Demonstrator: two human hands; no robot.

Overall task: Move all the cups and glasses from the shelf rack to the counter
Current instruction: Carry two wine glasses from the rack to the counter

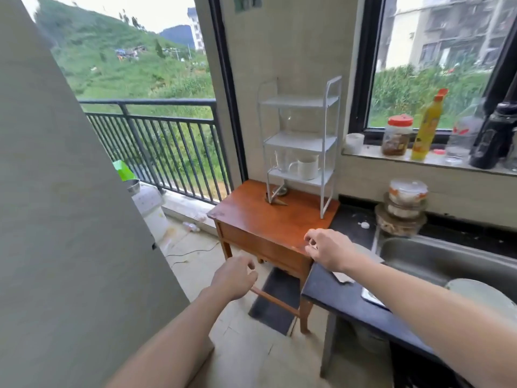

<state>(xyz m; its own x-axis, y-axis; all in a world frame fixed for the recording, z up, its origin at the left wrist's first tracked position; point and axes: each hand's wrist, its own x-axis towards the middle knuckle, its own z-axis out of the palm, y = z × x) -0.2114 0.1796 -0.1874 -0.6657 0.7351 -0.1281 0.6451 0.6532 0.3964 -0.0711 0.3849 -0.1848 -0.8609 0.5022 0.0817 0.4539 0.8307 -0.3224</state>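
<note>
A white wire shelf rack (326, 142) stands on a small wooden table (260, 217). Its lowest shelf holds a white mug (307, 167) and, to its left, a clear glass cup (281, 161). A clear glass (292, 120) stands on the middle shelf; the top shelf is bare. The dark counter (335, 289) runs to the right of the table. My left hand (235, 275) hovers in front of the table, fingers loosely curled, holding nothing. My right hand (328, 249) hangs over the table's front right corner, fingers apart and empty.
A steel sink (447, 261) sits in the counter, with stacked glass containers (402, 208) behind it. The window sill carries a jar (397, 135), a yellow bottle (428, 127) and dark bottles. A grey wall fills the left; a balcony railing (156, 135) lies beyond.
</note>
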